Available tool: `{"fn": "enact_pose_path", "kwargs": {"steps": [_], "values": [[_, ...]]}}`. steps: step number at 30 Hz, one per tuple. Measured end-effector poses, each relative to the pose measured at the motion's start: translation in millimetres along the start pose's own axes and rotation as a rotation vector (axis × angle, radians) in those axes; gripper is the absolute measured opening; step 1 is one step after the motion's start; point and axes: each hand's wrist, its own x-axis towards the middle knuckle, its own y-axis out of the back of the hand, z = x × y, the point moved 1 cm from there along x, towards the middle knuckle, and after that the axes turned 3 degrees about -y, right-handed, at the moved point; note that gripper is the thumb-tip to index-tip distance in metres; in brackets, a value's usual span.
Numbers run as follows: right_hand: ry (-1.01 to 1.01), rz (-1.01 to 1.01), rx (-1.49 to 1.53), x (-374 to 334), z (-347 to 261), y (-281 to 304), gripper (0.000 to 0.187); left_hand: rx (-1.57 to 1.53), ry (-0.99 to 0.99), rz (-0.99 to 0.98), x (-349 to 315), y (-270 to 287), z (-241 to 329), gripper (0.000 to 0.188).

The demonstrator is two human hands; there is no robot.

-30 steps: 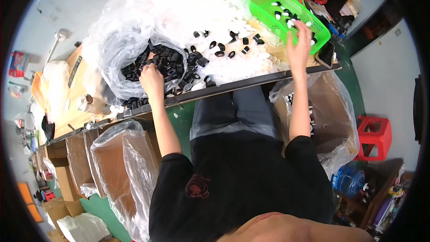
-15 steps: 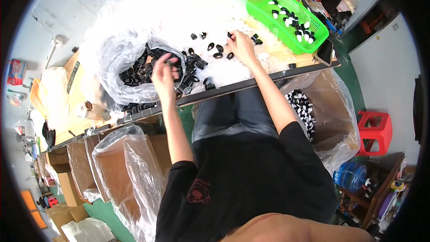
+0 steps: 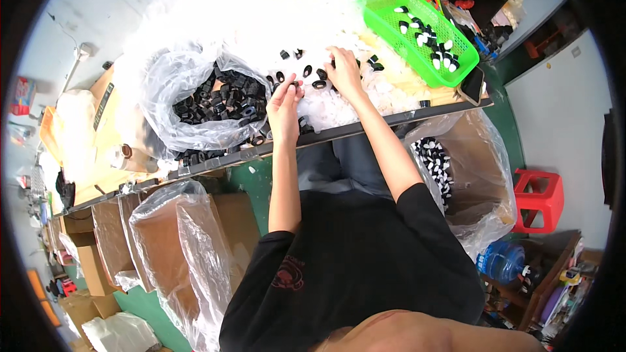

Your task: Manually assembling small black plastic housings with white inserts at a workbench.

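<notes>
My left hand [image 3: 283, 112] is over the table's near edge, thumb and fingers pinched on a small black cap [image 3: 295, 83]. To its right, my right hand [image 3: 345, 77] reaches over the white pieces with its fingers closed around another black cap [image 3: 334, 63], mostly hidden by them. Between and beyond the hands lie several loose black ring-like caps [image 3: 307, 71]. Left of my left hand, a clear plastic bag [image 3: 156, 101] gapes, with many black caps [image 3: 228, 96] inside. Small white pieces [image 3: 398, 99] are spread thickly over the tabletop, overexposed at the back.
A green basket [image 3: 378, 19] with black-and-white assembled pieces stands at the far right, beside a phone [image 3: 472, 85]. Below the table edge, a plastic-lined box [image 3: 479, 163] holds more such pieces; a red stool [image 3: 541, 202] is beside it. Lined cartons [image 3: 160, 234] stand lower left.
My left hand has moved right, from over the bag of black caps to beside the loose caps, with a cap in its fingers. My right hand has shifted slightly left and nearer.
</notes>
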Motion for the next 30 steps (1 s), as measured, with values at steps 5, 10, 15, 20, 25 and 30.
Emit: {"fn": "enact_pose_path", "kwargs": {"steps": [5, 10, 15, 20, 25, 30], "values": [[-0.304, -0.011, 0.583, -10, -28, 14, 0.013, 0.232, -0.037, 0.054, -2, 4, 4, 0.027], [-0.499, -0.178, 1.422, -39, -97, 43, 0.018, 0.19, -0.193, 0.119, -12, -16, 1, 0.025], [-0.463, 0.1, 1.334, -44, -102, 40, 0.014, 0.084, -0.095, -0.034, -33, -33, 13, 0.023], [-0.473, 0.119, 1.325, -48, -121, 61, 0.013, 0.133, 0.01, -0.11, -49, -28, 24, 0.027], [-0.158, 0.146, 0.947, -50, -142, 98, 0.014, -0.403, 0.0, -0.157, -49, -19, 39, 0.039], [0.099, 0.202, 0.522, -47, -156, 110, 0.016, -0.37, -0.029, -0.194, -52, -30, 49, 0.036]]}}
